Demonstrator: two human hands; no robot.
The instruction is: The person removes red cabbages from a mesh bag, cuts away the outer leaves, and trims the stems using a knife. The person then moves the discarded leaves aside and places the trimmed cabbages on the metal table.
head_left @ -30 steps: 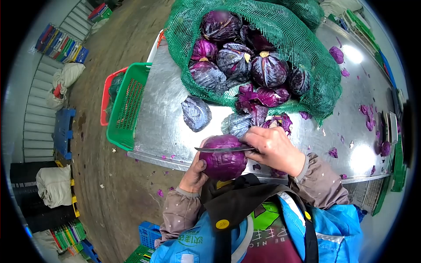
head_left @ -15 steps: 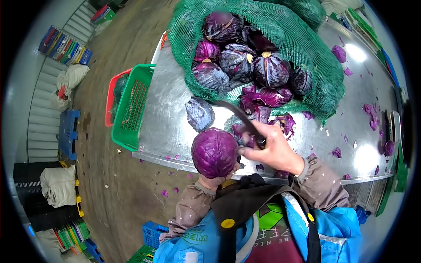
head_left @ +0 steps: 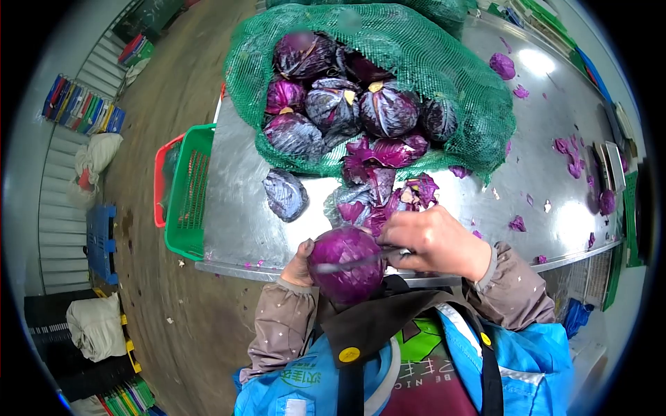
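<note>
A peeled red cabbage (head_left: 348, 283) is held just off the metal table's near edge. My left hand (head_left: 298, 266) is closed around its left side, part of the fingers hidden behind it. My right hand (head_left: 431, 239) grips a knife (head_left: 343, 265), its handle mostly covered by the fingers. The blade, somewhat blurred, lies across the front of the cabbage, pointing left. Beyond the cabbage is a pile of torn purple leaves (head_left: 380, 186). One loose dark outer leaf (head_left: 285, 195) rests on the table to the left of them.
A green mesh bag (head_left: 479, 118) full of unpeeled red cabbages (head_left: 390, 109) lies open on the metal table (head_left: 232, 229). Left of the table stand a green basket (head_left: 186, 232) and a red basket (head_left: 160, 187). Leaf scraps (head_left: 517, 223) dot the right side.
The knife has swung down from above the leaves to lie across the cabbage. My left hand has shifted from beneath the cabbage to its left side. The view has moved slightly.
</note>
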